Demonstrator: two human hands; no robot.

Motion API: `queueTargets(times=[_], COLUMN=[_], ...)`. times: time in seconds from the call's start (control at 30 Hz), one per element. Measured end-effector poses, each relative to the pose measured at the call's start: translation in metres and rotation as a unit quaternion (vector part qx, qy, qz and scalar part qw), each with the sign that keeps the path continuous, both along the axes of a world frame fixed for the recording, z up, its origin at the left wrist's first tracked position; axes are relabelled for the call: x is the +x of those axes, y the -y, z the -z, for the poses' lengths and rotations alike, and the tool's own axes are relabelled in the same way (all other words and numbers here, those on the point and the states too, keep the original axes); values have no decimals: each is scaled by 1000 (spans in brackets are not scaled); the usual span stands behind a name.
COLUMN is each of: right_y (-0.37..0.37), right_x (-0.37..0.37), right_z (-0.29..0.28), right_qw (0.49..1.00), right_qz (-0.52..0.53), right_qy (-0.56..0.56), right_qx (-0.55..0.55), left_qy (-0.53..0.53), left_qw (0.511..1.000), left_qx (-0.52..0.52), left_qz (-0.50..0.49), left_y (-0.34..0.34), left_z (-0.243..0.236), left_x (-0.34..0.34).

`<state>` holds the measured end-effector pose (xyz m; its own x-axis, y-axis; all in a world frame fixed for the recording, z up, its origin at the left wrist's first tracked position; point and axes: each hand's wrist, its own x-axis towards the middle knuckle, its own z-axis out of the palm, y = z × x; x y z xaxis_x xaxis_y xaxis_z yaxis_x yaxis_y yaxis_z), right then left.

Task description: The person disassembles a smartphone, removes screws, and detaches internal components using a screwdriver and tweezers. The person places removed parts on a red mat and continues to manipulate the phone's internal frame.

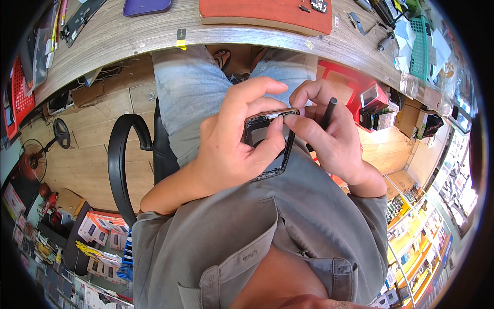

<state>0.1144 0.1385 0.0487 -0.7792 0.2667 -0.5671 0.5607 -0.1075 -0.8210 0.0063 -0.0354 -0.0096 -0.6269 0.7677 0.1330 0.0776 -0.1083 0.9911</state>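
Note:
Over my lap, below the table edge, my left hand [226, 136] holds an opened phone housing [278, 166], dark inside with a narrow rim. Its thumb lies across the housing's inner side and its fingers go round the back. At the housing's upper right corner, my right hand [337, 139] has thumb and index finger pressed together, close to my left thumb tip. Whatever small part may be between those fingertips is hidden. A black stick-like tool [330, 111] is tucked in my right hand, its blunt end sticking up; its other end cannot be seen.
Ahead is the wooden table [170, 38], carrying a red board [267, 14] with small phone parts, a purple tray [146, 6] and a green basket [420, 44]. A black armrest [117, 154] curves at my left. A fan [33, 160] stands far left; a red stool [347, 82] is right.

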Motion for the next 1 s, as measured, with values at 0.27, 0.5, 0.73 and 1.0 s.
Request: queueTargets(times=[0.27,0.5,0.73,1.0], right_y=[-1,-6,-6,-11], right_x=[2,-2,-4,-9], right_z=[-1,-5,1,-9], right_qw=[1000,992,969,942], right_qz=[-11,-61,-65,-123], right_qy=[-2,-20,-95,-111], right_qx=[15,113,217,291], left_qy=[24,-9,3,15], left_qw=[999,1000,1000,999], left_qx=[9,-6,-12,1], left_qz=[-31,-14,-20,-33], left_y=[-2,-2,-1,-2], left_z=[4,0,-1,2], left_x=[8,5,6,7])
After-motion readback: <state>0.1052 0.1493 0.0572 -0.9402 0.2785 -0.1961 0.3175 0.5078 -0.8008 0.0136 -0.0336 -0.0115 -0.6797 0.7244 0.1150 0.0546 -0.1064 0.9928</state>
